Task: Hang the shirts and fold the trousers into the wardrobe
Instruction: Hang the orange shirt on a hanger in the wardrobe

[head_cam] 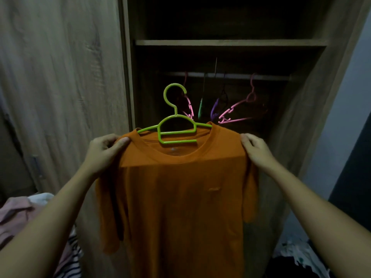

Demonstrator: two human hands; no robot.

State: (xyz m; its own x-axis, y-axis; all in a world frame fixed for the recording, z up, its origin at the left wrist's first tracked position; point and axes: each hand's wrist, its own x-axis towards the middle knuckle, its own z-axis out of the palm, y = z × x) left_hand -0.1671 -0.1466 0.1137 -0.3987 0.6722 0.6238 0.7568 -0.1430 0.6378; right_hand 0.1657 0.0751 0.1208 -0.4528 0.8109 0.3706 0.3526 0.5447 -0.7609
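One camera here, head-worn and wide-angle, looking forward and a touch down, straight into the open wardrobe [230,43]. It sits close in: both forearms run up from the bottom corners, with the left hand [104,149] at nine o'clock of centre and the right hand [255,149] at three. The orange shirt [180,197] fills the middle down to six o'clock. The rail [226,75] is at twelve o'clock. The lens bows the wardrobe door [60,87] at ten o'clock, and piled clothes [18,215] peek in at eight.
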